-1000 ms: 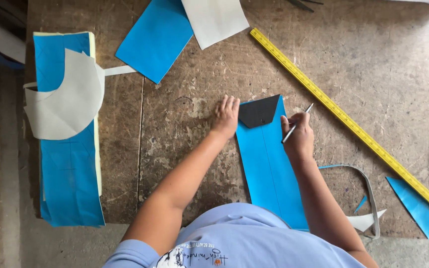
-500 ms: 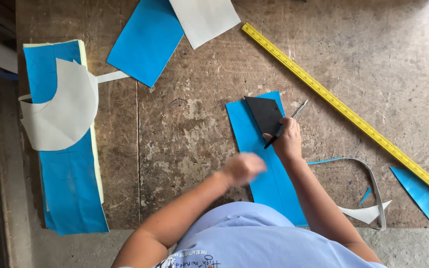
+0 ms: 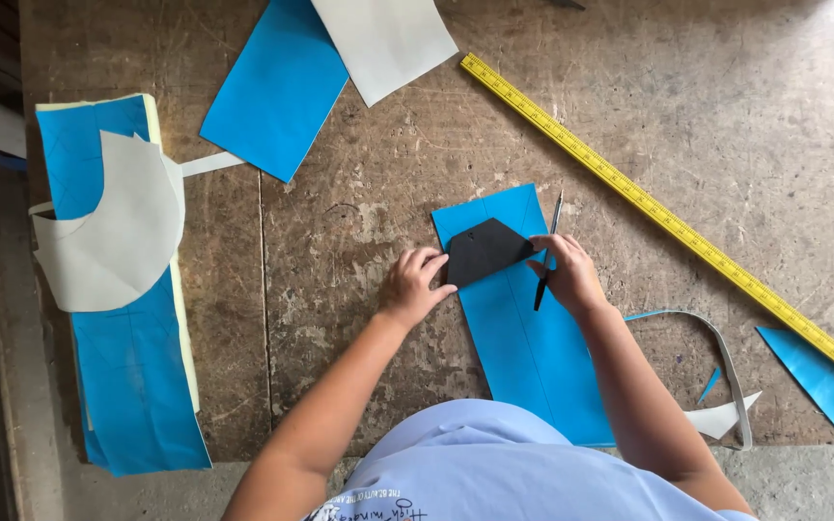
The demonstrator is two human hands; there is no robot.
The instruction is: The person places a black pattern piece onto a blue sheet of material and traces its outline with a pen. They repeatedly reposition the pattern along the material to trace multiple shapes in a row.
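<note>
Left hand: the left hand [image 3: 415,287], just left of centre frame, has its fingers curled and its fingertips pinching the left edge of a black pattern piece [image 3: 486,251].
Right hand: the right hand [image 3: 569,273], just right of centre, grips a thin dark pen [image 3: 546,253] that slants upward past the fingers, while its fingertips touch the right tip of the black pattern piece.
Black pattern piece: a flat dark shape with angled corners, held between both hands and lying on the upper part of a long blue strip [image 3: 523,328].
Long blue strip: it lies flat on the desk [image 3: 340,241] in the centre, running from mid frame down to the person's light blue shirt [image 3: 494,473] at the bottom edge.
Yellow ruler: the yellow ruler [image 3: 668,222] crosses the desk diagonally from upper centre to the right edge, well apart from the hands.
Upper sheets: a blue sheet [image 3: 277,92] lies at upper centre-left, with a white sheet [image 3: 383,39] overlapping its upper right corner.
Left stack: a blue panel with a pale yellow border [image 3: 123,367] lies along the left of the frame, with a curved pale grey piece [image 3: 108,236] on its upper half.
Offcuts: a blue triangle [image 3: 822,381] sits at lower right; a thin curved strip [image 3: 716,352] and a small white scrap [image 3: 721,417] lie just right of the right forearm.
</note>
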